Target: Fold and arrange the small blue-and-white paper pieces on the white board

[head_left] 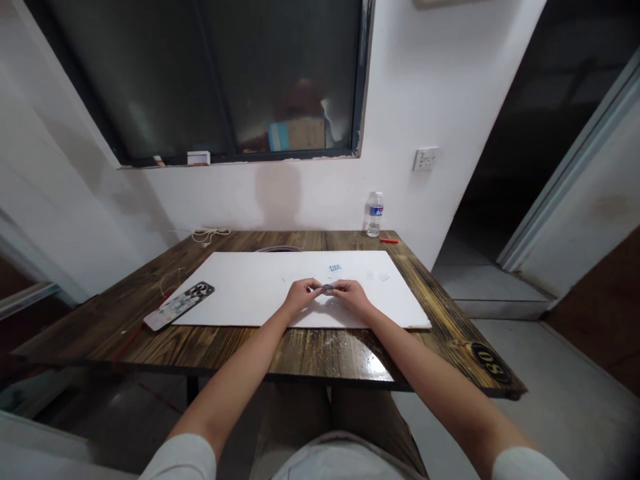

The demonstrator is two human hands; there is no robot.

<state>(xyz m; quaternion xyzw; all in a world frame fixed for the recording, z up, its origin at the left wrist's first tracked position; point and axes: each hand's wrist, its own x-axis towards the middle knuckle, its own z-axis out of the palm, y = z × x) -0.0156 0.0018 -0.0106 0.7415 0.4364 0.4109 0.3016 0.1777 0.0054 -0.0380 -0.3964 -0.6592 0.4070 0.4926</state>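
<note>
Both hands meet over the middle of a white board (240,293) lying on the table. My left hand (301,295) and my right hand (352,295) pinch a small dark grey piece (327,289) between their fingertips, one from each side. It is too small to name by kind. Just beyond the hands, a little blue piece with a row of openings (335,268) rests on the board. Small pale, see-through bits (383,277) lie to the right of it.
A phone in a patterned case (180,307) overlaps the board's left edge. Toward the wall are a coiled white cable (210,233), a plastic bottle (374,215) and a red pen-like stick (389,241). The dark wooden table (320,353) carries a round number plate (491,362).
</note>
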